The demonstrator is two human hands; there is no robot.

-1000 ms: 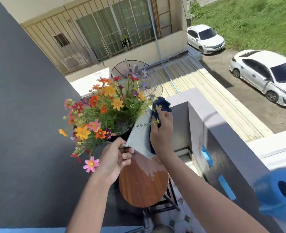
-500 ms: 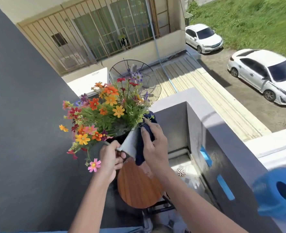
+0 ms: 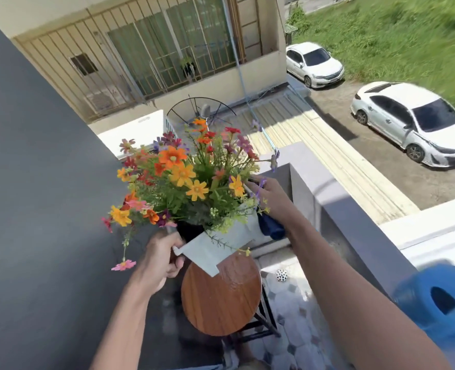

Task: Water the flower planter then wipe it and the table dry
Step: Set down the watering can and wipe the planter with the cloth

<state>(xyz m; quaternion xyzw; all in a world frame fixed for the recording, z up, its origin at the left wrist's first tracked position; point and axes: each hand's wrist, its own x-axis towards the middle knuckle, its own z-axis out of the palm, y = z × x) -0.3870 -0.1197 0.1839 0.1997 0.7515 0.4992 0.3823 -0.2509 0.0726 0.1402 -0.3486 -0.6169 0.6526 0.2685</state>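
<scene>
A white square planter (image 3: 215, 245) full of orange, red, pink and purple flowers (image 3: 183, 180) is lifted and tilted above a small round wooden table (image 3: 221, 300). My left hand (image 3: 159, 260) grips the planter's near left corner. My right hand (image 3: 270, 196) presses a dark blue cloth (image 3: 270, 227) against the planter's far right side, partly behind the blooms. The tabletop shows a wet sheen near its far edge.
A blue watering can (image 3: 440, 303) stands on the white ledge at the lower right. A grey parapet wall (image 3: 336, 209) runs along the right, a dark grey wall (image 3: 34, 182) along the left. A small ball (image 3: 281, 275) lies on the tiled floor.
The planter has turned in my hands, its near corner swinging toward me. My right hand with the cloth slid from the front face around to the far right side.
</scene>
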